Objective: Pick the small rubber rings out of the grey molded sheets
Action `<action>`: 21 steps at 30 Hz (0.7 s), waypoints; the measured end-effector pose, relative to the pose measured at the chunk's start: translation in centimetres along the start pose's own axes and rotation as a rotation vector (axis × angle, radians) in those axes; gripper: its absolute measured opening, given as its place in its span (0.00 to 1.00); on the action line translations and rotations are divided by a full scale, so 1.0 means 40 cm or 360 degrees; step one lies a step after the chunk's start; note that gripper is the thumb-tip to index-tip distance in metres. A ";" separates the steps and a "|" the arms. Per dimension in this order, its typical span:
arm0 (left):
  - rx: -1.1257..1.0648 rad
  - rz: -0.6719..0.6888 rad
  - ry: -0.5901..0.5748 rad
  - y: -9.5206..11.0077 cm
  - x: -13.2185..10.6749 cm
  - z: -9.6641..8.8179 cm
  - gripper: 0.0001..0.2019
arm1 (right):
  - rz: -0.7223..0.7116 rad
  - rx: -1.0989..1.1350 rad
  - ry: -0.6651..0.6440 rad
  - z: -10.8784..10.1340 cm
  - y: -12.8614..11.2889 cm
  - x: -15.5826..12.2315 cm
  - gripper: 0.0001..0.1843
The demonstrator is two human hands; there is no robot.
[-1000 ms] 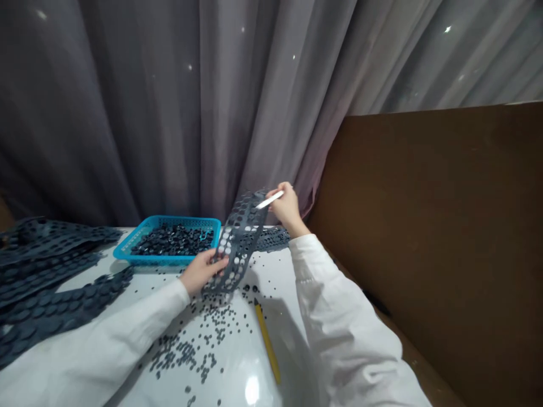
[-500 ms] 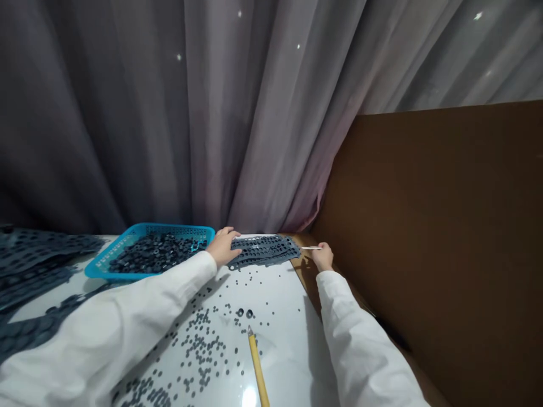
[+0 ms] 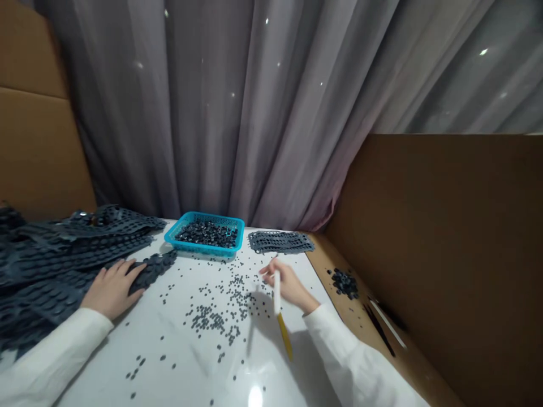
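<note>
My left hand (image 3: 112, 286) lies flat with spread fingers on the near end of a dark grey rubber sheet (image 3: 149, 270) studded with round pieces, at the edge of a big pile of such sheets (image 3: 51, 260) on the left. My right hand (image 3: 288, 285) hovers over the white table (image 3: 178, 362), fingers closed round a thin white stick (image 3: 277, 291) that points down. A punched-out sheet with holes (image 3: 280, 242) lies flat at the table's far right. Small dark rubber discs (image 3: 220, 308) are scattered between my hands.
A blue basket (image 3: 206, 233) full of dark discs stands at the back. A yellow pencil (image 3: 285, 337) lies near my right wrist. On the brown ledge at the right sit a small heap of discs (image 3: 344, 281) and thin sticks (image 3: 384, 328). Cardboard walls and a grey curtain close in the table.
The punched sheet, held up a second ago, was laid down at the far right. My left hand moved over to the sheet pile; my right hand came back toward me with the stick.
</note>
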State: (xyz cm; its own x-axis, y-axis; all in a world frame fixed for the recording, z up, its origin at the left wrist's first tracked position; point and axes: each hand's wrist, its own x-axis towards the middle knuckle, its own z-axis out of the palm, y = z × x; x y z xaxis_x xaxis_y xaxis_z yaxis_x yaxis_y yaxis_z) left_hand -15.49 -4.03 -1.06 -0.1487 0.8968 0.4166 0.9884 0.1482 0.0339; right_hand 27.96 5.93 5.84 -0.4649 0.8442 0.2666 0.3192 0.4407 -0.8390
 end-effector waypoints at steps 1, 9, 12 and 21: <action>-0.0027 -0.0013 -0.0018 -0.026 -0.017 0.020 0.21 | -0.0058 0.0046 -0.0242 0.055 -0.035 -0.045 0.08; -0.0304 0.0044 0.0121 -0.019 -0.054 0.020 0.18 | -0.0072 -0.0013 -0.0829 0.301 -0.156 -0.261 0.11; -0.0331 0.0014 0.0262 -0.010 -0.053 0.003 0.17 | 0.0034 0.0173 -0.0556 0.319 -0.161 -0.264 0.12; -0.1301 0.0395 0.0447 0.102 -0.100 -0.032 0.07 | 0.0260 0.0993 -0.0090 0.485 -0.135 -0.121 0.23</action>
State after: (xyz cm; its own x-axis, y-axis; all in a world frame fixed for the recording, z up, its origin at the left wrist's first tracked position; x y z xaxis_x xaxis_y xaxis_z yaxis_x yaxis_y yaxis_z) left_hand -10.81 -7.52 -1.42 -0.0207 0.7125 0.7014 0.7206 -0.4756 0.5044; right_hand 12.46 -6.45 -0.11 -0.4992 0.8606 0.1008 -0.1423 0.0333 -0.9893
